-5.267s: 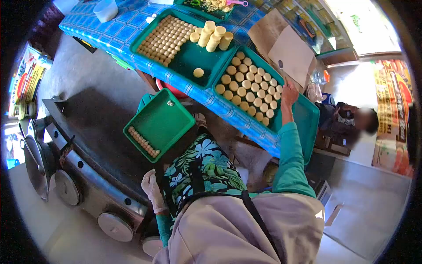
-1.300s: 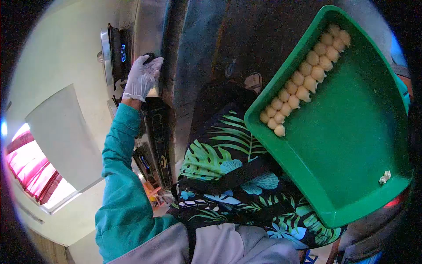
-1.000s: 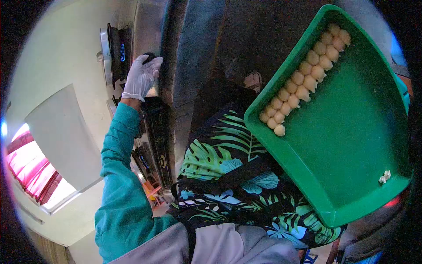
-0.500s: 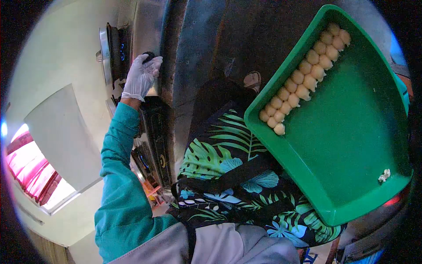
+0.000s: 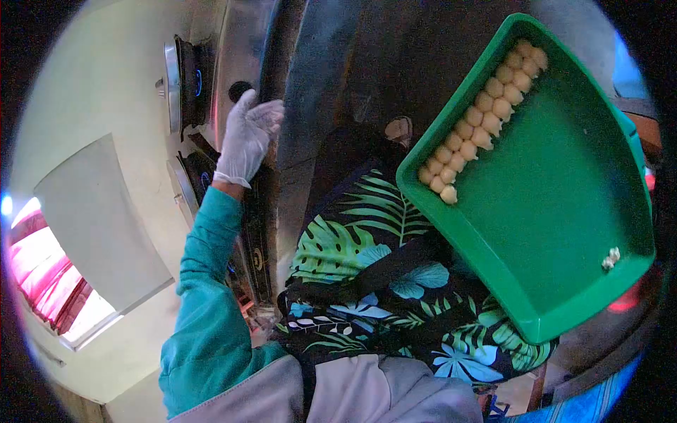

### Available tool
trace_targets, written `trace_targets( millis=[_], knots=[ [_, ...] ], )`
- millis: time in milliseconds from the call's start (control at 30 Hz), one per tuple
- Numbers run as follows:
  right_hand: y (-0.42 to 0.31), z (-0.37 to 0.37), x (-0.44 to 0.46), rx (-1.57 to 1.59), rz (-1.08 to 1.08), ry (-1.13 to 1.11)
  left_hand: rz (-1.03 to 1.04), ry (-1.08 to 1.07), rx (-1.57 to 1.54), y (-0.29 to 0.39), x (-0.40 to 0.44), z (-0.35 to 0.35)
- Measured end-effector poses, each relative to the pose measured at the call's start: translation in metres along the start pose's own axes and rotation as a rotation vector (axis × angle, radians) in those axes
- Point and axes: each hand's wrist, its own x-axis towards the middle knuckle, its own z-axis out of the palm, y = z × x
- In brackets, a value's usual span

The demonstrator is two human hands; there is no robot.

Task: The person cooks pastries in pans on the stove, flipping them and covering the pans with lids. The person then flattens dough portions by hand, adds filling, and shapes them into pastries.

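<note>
My left hand, in a thin white glove, is beside a round black knob on a metal stove front. Its fingers are spread and slightly bent, with nothing in them. To my right is a tilted green plastic tray, holding rows of round pale dough balls along one side. A small white scrap lies near its lower right corner. My right hand is out of sight; a bit of teal sleeve shows behind the tray's right edge.
Blue flames burn under a lidded pot, and a second pot stands below it in the view. A pale sheet hangs by a window with pink cloth. Across my lap is a leaf-patterned apron.
My left hand has come off the black knob, its fingers opening, and has moved slightly right and down. The tray has shifted slightly in view.
</note>
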Motion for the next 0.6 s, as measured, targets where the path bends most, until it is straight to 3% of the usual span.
trace_targets(
  millis=[167,267,367,500,567,600],
  knots=[
    [0.002,0.009,-0.008,0.06,-0.04,0.053,-0.071,-0.065,-0.111,-0.037,-0.028,0.014],
    [-0.005,0.014,-0.013,0.099,-0.07,0.108,0.032,-0.09,-0.1,-0.045,-0.046,0.017],
    [-0.006,0.009,-0.025,0.131,-0.086,0.172,0.078,-0.236,-0.226,-0.057,-0.047,0.015],
    [-0.002,-0.004,-0.051,0.185,-0.104,0.241,0.154,-0.387,-0.258,-0.076,-0.097,0.087],
    [0.004,-0.011,-0.068,0.211,-0.116,0.272,0.019,-0.592,-0.378,-0.11,-0.096,0.108],
    [0.006,-0.014,-0.076,0.224,-0.126,0.286,0.562,-0.633,0.01,-0.138,-0.123,0.117]
  ],
)
